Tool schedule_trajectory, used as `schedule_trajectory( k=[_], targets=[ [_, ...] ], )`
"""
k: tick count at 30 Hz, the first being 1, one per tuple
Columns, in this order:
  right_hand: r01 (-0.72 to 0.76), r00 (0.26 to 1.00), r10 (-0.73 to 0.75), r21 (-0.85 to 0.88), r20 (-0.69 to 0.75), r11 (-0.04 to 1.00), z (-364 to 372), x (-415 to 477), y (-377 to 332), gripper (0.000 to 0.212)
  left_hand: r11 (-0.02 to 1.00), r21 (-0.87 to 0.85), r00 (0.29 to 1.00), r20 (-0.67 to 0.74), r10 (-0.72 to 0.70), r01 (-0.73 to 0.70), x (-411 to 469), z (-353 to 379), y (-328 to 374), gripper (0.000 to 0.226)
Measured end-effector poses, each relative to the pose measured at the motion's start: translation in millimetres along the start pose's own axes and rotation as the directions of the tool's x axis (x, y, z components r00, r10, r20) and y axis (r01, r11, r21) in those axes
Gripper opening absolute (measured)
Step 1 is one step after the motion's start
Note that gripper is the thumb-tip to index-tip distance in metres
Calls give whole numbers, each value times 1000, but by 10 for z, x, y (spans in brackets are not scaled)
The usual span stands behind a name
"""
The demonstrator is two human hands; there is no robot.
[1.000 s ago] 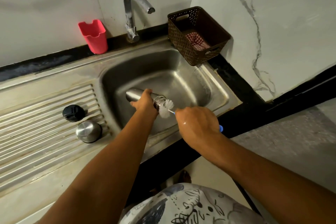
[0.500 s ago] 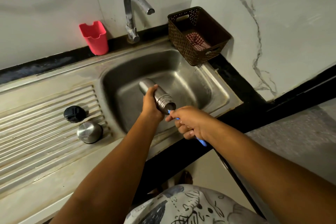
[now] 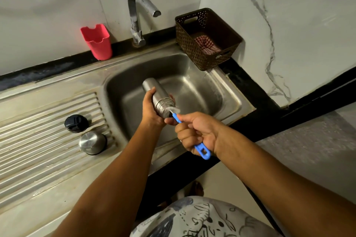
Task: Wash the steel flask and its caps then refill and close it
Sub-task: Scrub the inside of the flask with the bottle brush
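My left hand [image 3: 151,110] grips the steel flask [image 3: 156,93] over the sink basin [image 3: 202,90], the flask tilted with its open mouth toward me. My right hand [image 3: 198,132] holds a blue-handled bottle brush [image 3: 201,150]. Its white bristles show at the flask's mouth, partly out. A black inner cap [image 3: 76,123] and a steel outer cap [image 3: 92,142] lie on the ribbed drainboard [image 3: 38,140] to the left of the basin.
A steel tap [image 3: 137,17] stands behind the basin with no water running. A pink cup [image 3: 97,42] sits at the back left. A brown basket [image 3: 207,38] with a checked cloth sits at the back right corner. Marble walls close off the back and right.
The brush went deep into the flask half a second ago and has now come back out to the mouth. My right hand moved toward me; the flask tilted a little more upright.
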State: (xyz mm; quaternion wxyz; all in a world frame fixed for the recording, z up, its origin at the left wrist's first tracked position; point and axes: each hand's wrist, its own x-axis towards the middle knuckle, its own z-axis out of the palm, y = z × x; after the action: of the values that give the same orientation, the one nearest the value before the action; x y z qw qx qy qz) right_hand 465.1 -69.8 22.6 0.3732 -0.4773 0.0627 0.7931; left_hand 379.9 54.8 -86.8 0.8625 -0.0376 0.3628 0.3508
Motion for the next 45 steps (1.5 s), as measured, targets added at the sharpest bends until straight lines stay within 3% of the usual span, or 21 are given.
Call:
schedule_trajectory(
  k=[8,13,18,21,23,24,25,26,27,28,32,37,42,45],
  targets=[
    [18,1000,-20,60,21,998,90,93,-24,37,994,-111,1000,12,-5,6,-27,12,-141,50],
    [22,1000,-24,94,17,995,122,-21,31,37,997,-76,1000,9,14,-13,47,-49,-39,48],
    [53,997,-56,-48,-48,997,115,-47,-17,36,1000,16,999,-49,-1,1,39,-33,5,48],
    [82,967,-151,-311,-204,947,93,108,-35,38,999,51,998,-56,-16,18,26,7,-131,51],
    [112,894,-357,-636,-270,763,71,136,-5,35,996,85,996,-85,15,-8,41,36,-109,52],
    [78,832,-496,-833,-248,548,45,100,23,34,993,110,994,-105,41,-29,61,34,-72,53],
    [8,771,-617,-966,-159,260,7,59,53,33,990,131,985,-152,77,-57,61,51,-8,56],
    [-83,726,-685,-997,-58,-4,-18,26,73,32,984,147,974,-192,124,-97,97,50,59,66],
    [-171,697,-717,-973,-10,-153,-28,-3,87,31,976,180,955,-247,167,-124,124,37,108,80],
    [-236,678,-735,-946,4,-222,-13,-31,94,29,970,205,939,-287,189,-133,121,35,125,90],
    [-405,658,-753,-835,17,-373,60,56,99,33,933,282,887,-338,315,-223,58,124,-51,70],
    [-423,655,-746,-759,121,-494,56,-36,144,30,943,291,867,-415,277,-162,56,124,15,76],
    [-472,636,-758,-703,147,-533,46,-75,176,29,934,328,787,-534,309,-144,77,115,113,100],
    [-483,644,-756,-705,116,-520,79,11,112,34,922,364,825,-476,305,-131,69,188,-51,98]
  ],
)
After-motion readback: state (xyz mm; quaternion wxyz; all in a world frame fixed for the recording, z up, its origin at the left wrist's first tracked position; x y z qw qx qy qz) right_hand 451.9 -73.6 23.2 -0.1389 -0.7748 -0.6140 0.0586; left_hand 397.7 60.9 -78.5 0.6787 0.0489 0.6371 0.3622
